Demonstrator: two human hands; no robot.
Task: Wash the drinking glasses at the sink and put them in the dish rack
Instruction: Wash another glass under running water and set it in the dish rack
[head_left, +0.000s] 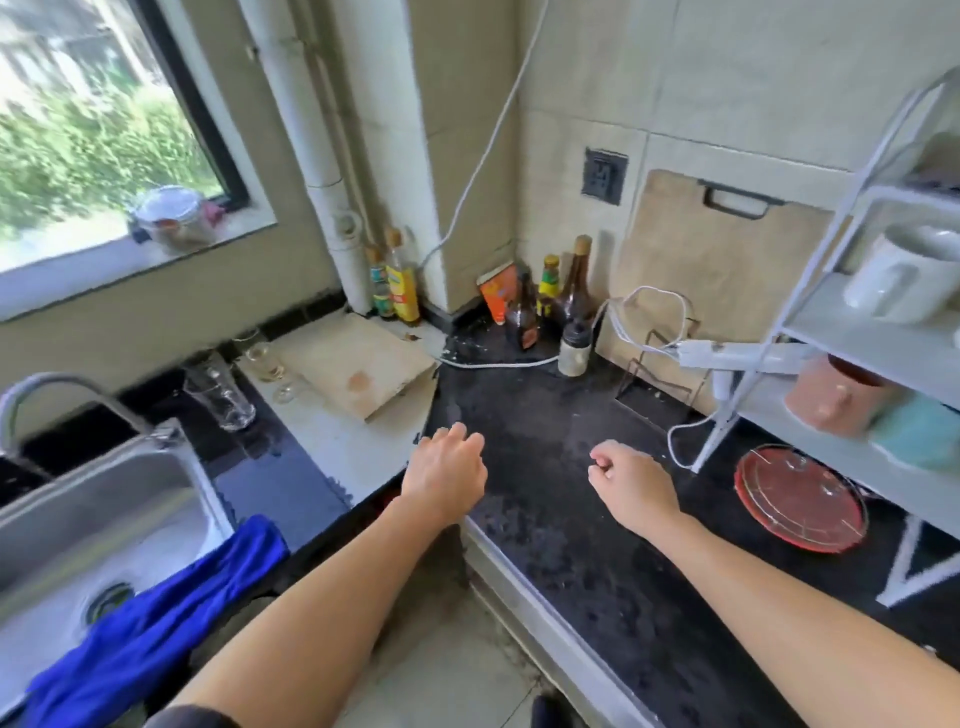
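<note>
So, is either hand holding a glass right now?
No, the left hand and right hand are both empty; the glasses stand on the counter.

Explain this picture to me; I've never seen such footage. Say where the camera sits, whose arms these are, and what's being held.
There is one camera, worn on a person's head, looking down at their own bare arms. The left hand and right hand hover over the dark counter, fingers loosely curled, holding nothing. On the left is the steel sink, with a blue cloth draped over its edge. Beyond it stand clear glasses. Bottles crowd the corner, and a white rack with mugs stands on the right.
</note>
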